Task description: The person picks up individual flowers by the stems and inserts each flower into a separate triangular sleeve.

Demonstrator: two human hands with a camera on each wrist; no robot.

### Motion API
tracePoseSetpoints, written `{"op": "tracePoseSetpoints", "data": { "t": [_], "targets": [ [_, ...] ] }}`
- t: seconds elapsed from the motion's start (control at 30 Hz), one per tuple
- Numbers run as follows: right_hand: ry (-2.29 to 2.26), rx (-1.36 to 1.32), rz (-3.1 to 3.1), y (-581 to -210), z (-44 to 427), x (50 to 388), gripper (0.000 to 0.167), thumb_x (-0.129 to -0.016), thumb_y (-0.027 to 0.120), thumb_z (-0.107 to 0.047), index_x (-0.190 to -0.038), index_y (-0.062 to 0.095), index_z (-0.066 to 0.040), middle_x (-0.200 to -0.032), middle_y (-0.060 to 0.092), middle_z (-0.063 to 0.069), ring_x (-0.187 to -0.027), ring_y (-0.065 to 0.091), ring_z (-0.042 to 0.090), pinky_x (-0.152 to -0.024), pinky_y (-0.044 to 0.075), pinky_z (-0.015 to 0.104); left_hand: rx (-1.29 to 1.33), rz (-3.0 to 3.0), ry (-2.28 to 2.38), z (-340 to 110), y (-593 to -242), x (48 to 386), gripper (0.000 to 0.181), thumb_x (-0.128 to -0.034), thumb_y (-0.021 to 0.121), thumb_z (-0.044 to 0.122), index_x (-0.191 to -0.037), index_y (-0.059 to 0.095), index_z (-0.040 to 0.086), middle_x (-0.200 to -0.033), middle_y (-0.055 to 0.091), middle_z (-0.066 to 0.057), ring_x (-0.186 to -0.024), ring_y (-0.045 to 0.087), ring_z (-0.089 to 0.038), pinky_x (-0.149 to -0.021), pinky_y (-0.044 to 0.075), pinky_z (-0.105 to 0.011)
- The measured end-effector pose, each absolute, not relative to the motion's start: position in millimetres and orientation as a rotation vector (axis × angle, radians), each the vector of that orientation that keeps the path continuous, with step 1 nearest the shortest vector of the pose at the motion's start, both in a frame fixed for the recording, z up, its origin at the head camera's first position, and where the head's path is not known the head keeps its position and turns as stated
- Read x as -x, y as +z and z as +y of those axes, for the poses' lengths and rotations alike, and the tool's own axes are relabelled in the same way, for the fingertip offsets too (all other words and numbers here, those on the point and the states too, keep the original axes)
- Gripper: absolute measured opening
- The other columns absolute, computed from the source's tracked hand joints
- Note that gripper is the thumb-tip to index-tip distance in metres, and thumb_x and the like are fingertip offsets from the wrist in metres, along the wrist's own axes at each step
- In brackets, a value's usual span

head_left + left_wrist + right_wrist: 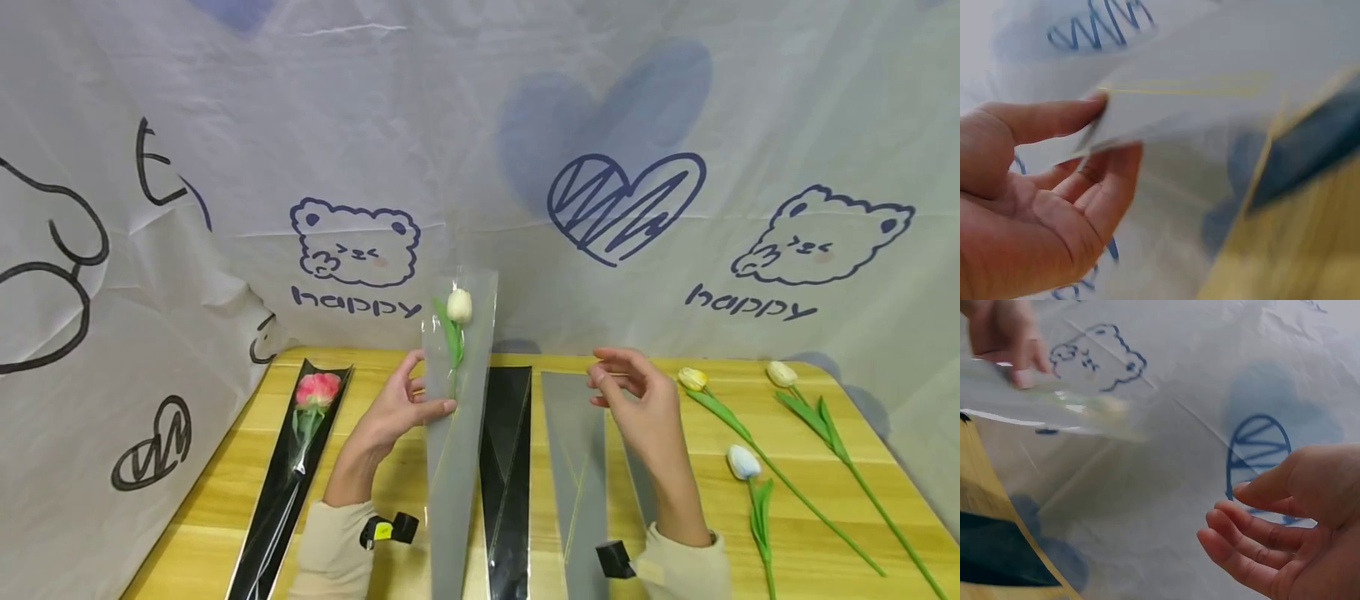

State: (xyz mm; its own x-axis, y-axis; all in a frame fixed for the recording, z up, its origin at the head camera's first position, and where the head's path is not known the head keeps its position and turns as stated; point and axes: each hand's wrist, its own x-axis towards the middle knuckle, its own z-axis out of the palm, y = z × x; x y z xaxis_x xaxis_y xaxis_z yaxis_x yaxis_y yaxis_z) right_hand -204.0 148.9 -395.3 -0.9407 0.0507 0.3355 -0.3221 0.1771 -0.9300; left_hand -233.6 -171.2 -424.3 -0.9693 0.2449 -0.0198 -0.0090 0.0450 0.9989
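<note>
My left hand [401,400] pinches a grey flower sleeve [448,492] with a clear upper part, thumb in front and fingers behind. A white artificial tulip [459,307] with green leaves shows through the clear part near the top. In the left wrist view the sleeve [1172,106] is blurred between thumb and fingers. My right hand [641,400] is raised over the table to the right of the sleeve, apart from it. Nothing lies between its loosely bent fingers, as the right wrist view also shows.
At left lies a pink flower [317,390] in a black sleeve [262,533]. A flat black sleeve [506,467] and a grey sleeve [577,450] lie in the middle. Yellow [693,379], white [782,374] and pale blue [743,462] tulips lie at right. A printed cloth [480,150] hangs behind.
</note>
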Motion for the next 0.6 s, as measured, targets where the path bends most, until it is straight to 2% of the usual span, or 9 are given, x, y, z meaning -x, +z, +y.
{"op": "tracePoseSetpoints", "data": {
  "t": [0.27, 0.47, 0.6],
  "targets": [
    [1.815, -0.084, -2.223, -403.4, 170.1, 207.5, 0.025, -0.102, 0.064, -0.009, -0.124, 0.065, 0.003, -0.107, 0.066, 0.025, -0.084, 0.070, 0.008, -0.073, 0.060, 0.028, -0.028, 2.226, 1.868, -191.1, -455.3, 244.9, 0.082, -0.0829, 0.072, -0.012, -0.149, 0.028, 0.010, -0.111, 0.060, -0.029, -0.086, 0.067, -0.032, -0.073, 0.059, -0.047],
    [1.774, -0.057, -2.294, -414.0, 177.0, 212.5, 0.025, -0.102, 0.063, -0.007, -0.125, 0.065, 0.004, -0.114, 0.067, 0.028, -0.083, 0.068, 0.000, -0.072, 0.059, 0.025, 0.035, 2.324, 1.726, -197.2, -472.1, 248.1, 0.079, -0.0823, 0.072, -0.017, -0.144, 0.027, 0.002, -0.102, 0.064, -0.028, -0.081, 0.068, -0.032, -0.071, 0.059, -0.049],
    [1.751, -0.012, -2.323, -417.7, 183.3, 215.4, 0.026, -0.102, 0.063, -0.008, -0.125, 0.065, 0.005, -0.116, 0.066, 0.027, -0.082, 0.067, -0.001, -0.073, 0.059, 0.028, 0.071, 2.352, 1.647, -200.5, -475.6, 246.9, 0.075, -0.0830, 0.071, -0.018, -0.141, 0.028, -0.001, -0.101, 0.064, -0.027, -0.081, 0.068, -0.033, -0.070, 0.060, -0.050]
  ]
}}
